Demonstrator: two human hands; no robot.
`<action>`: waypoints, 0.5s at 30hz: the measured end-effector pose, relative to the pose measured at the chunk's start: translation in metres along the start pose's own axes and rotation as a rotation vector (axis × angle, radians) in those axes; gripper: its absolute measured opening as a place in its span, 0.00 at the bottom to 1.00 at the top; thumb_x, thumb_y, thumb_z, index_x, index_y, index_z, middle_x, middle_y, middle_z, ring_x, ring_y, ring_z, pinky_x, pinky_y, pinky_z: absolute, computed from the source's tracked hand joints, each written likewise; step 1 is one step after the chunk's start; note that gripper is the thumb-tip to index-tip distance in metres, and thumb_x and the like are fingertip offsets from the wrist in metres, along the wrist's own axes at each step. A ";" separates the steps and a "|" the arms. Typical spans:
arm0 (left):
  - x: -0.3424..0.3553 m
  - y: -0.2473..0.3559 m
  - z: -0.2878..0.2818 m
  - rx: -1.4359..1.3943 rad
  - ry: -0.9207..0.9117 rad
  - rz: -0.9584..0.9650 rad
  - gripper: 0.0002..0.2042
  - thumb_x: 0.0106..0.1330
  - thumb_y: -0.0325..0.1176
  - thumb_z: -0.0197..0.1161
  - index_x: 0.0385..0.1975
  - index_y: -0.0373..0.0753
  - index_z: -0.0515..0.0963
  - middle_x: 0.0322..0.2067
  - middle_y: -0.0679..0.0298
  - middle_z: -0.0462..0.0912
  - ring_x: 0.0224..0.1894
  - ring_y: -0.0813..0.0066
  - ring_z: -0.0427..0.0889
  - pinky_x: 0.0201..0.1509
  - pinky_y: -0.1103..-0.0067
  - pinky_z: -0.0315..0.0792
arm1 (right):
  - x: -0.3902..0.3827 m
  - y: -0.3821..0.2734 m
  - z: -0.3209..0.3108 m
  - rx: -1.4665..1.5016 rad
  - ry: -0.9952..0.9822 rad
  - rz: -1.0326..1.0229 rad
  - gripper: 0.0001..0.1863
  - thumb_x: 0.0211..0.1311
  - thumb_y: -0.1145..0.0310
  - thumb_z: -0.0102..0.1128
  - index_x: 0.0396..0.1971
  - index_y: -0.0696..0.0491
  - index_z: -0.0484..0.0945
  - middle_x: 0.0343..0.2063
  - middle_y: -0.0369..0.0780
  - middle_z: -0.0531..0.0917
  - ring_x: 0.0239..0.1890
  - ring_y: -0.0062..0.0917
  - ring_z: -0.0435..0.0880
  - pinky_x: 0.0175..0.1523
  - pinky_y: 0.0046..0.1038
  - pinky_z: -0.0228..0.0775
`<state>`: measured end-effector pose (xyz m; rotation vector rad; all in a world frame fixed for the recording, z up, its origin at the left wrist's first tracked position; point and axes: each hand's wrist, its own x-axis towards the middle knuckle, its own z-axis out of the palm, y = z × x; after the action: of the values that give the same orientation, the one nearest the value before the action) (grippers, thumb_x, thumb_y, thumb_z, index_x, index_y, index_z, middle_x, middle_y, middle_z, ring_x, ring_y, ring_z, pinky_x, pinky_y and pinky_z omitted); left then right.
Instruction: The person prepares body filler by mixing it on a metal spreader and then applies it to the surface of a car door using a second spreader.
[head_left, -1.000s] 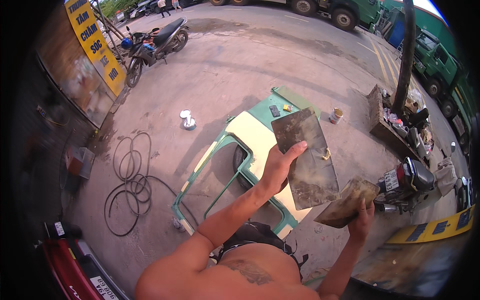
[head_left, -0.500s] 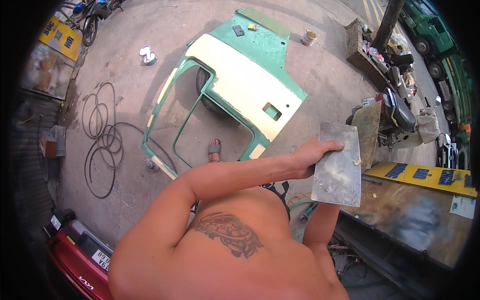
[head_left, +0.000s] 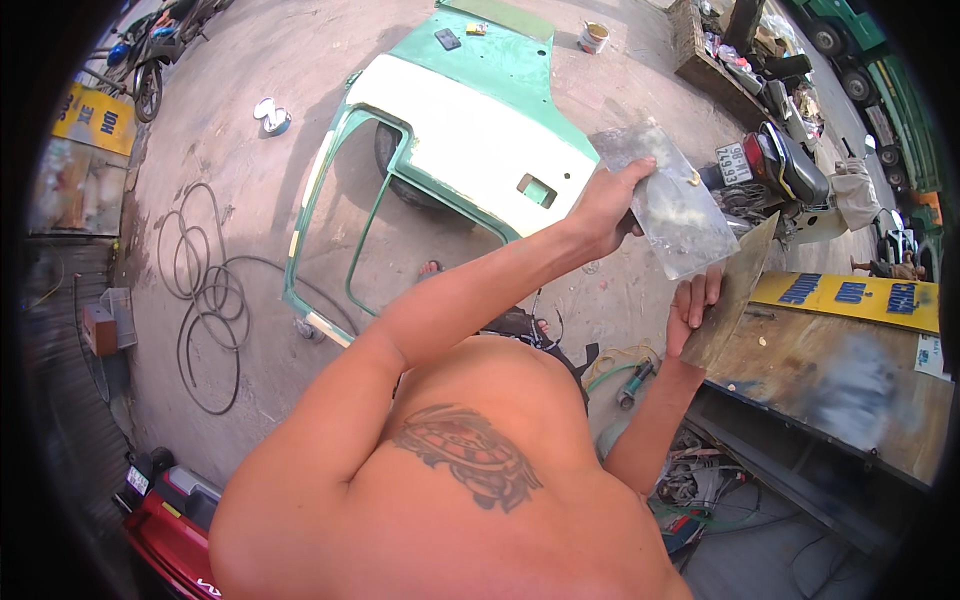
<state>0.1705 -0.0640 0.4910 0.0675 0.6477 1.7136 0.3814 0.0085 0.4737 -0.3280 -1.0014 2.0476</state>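
My left hand (head_left: 605, 215) is closed around the edge of a thin grey metal sheet (head_left: 685, 220), its thumb lying on top. Pale smears mark the sheet, and a small yellowish blob of paste (head_left: 695, 177) sticks near its far edge. Just below it, my right hand (head_left: 692, 305) grips the edge of a dull brownish board (head_left: 735, 300), tilted and seen at a slant. Ahead stands a green vehicle body panel (head_left: 455, 125) with broad cream-coloured areas, a window opening and a small square cutout.
A phone (head_left: 447, 39) and a small yellow box (head_left: 476, 29) lie on the panel. An open can (head_left: 274, 122) and a bucket (head_left: 593, 38) stand on the ground. A coiled hose (head_left: 210, 290) lies left. On the right are a motorbike (head_left: 790, 180) and a stained bench (head_left: 850, 370).
My left hand has raised the metal sheet forward and tilted it. My right hand, formerly hidden behind the sheet, now shows on the board. The view has shifted.
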 end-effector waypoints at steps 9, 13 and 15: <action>-0.010 -0.034 0.051 0.805 -0.227 0.765 0.19 0.71 0.44 0.53 0.45 0.31 0.72 0.34 0.50 0.81 0.29 0.57 0.74 0.39 0.66 0.70 | -0.006 -0.030 0.042 -0.158 0.675 -0.113 0.26 0.64 0.60 0.59 0.58 0.57 0.68 0.52 0.40 0.77 0.51 0.30 0.78 0.55 0.33 0.72; -0.023 -0.009 0.061 1.162 -0.623 0.368 0.21 0.73 0.47 0.49 0.50 0.32 0.70 0.34 0.50 0.78 0.35 0.61 0.72 0.44 0.68 0.69 | 0.004 -0.075 0.035 -0.439 0.728 -0.450 0.27 0.65 0.59 0.58 0.58 0.57 0.68 0.53 0.41 0.76 0.53 0.29 0.76 0.57 0.34 0.71; -0.030 -0.005 0.064 1.394 -0.905 0.156 0.25 0.73 0.51 0.46 0.50 0.32 0.69 0.32 0.48 0.78 0.34 0.56 0.73 0.42 0.66 0.69 | 0.005 -0.113 0.042 -0.496 0.709 -0.631 0.27 0.65 0.61 0.57 0.60 0.58 0.65 0.55 0.44 0.73 0.54 0.32 0.75 0.57 0.36 0.70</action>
<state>0.2072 -0.0673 0.5514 1.7631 0.9904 0.8769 0.4188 0.0295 0.5865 -0.8092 -0.9706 0.9768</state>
